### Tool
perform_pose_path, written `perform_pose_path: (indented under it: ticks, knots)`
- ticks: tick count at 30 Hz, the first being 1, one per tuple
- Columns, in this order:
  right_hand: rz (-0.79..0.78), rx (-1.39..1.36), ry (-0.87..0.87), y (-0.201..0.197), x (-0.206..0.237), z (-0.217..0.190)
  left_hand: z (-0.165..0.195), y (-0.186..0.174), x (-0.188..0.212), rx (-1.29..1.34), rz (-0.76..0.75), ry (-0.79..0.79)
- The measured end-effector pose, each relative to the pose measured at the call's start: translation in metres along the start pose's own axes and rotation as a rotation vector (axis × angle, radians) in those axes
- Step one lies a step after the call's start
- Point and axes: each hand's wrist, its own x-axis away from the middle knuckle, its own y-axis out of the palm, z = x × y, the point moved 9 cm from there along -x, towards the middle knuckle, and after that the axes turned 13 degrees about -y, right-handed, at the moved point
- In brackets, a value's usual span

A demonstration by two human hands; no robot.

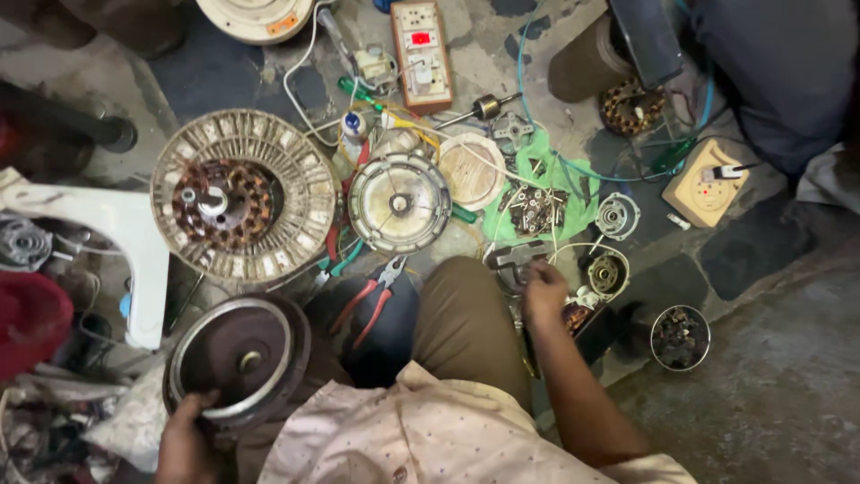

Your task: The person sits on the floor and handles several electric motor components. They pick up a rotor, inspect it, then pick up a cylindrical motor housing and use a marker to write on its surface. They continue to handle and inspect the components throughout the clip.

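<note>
Two hands work apart on the floor. The left hand (186,436) curls over the lower rim of a round motor cover (240,357), near the floor's left edge; it should keep that rim steady so the disc cannot roll. The right hand (544,291) is closed, probably on a small dark metal part (512,257) beside the knee, though the grip is partly hidden. The cover is dark, dusty, ringed in bare metal, with a centre hub. Beyond lie red pliers (367,300), a copper-wound stator (242,197) and a silvery cover (399,202).
</note>
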Motion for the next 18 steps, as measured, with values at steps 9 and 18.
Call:
perform_pose_path:
  ticks: [9,18]
  knots:
    - [0.036,0.120,-0.085,-0.078,-0.046,0.035,-0.027,0.018,0.041,-0.016,0.385,-0.092]
    - [-0.259,0.173,-0.268,-0.029,-0.007,0.023,-0.029,0.089,0.095,0.011,0.170,0.144]
